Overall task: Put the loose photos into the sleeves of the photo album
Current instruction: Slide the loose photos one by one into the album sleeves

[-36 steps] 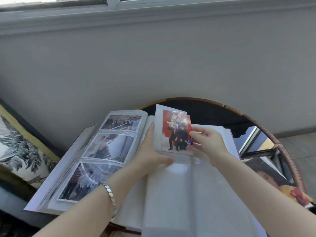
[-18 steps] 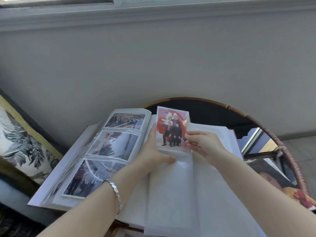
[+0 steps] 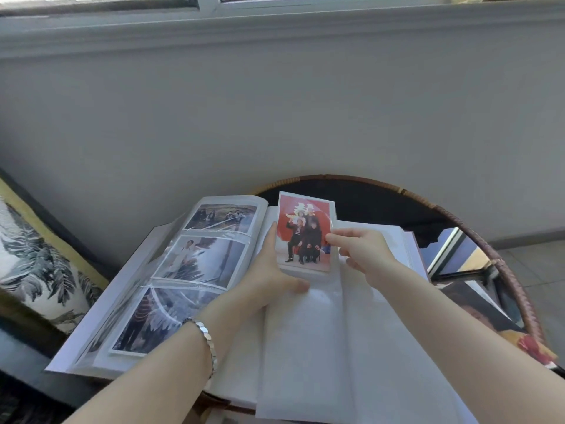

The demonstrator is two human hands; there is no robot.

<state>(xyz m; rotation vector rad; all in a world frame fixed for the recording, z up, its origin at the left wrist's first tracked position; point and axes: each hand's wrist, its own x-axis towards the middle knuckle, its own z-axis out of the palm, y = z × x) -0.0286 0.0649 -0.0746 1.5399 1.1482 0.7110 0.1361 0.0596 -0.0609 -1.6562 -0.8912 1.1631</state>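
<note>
From the head view, an album [image 3: 382, 347] lies open on a round tabletop [image 3: 367, 203] of dark glass with a woven rim, set against a pale wall [image 3: 275, 117] under a window frame [image 3: 208, 3].

The album's left page holds three filled sleeves, one above another: a top print [image 3: 221, 217], a middle print [image 3: 201, 260] and a bottom print [image 3: 153, 319], all under shiny film.

Near the spine one clear leaf [image 3: 305, 347] stands lifted off the right-hand pages. The left hand [image 3: 269, 280] holds it. The thumb is pressed on the front of the leaf just below the photo [image 3: 302, 237], and the fingers run up along the photo's left edge, so that grip is clamped on the leaf. A silver bracelet [image 3: 204, 335] sits on that wrist.

The photo, a group of people before a red backdrop, stands upright at the top sleeve of the leaf. A rim of clear film shows past its top right corner. I cannot tell how far in it sits.

The right hand [image 3: 363, 252] reaches in from the right, its fingertips [image 3: 331, 238] pinching the photo's right edge, so that grip is closed on the photo.

Right of the album, on the tabletop near the rim, lies a loose print [image 3: 489, 316], partly out of sight. At far left is a leaf-patterned cushion [image 3: 39, 264].
</note>
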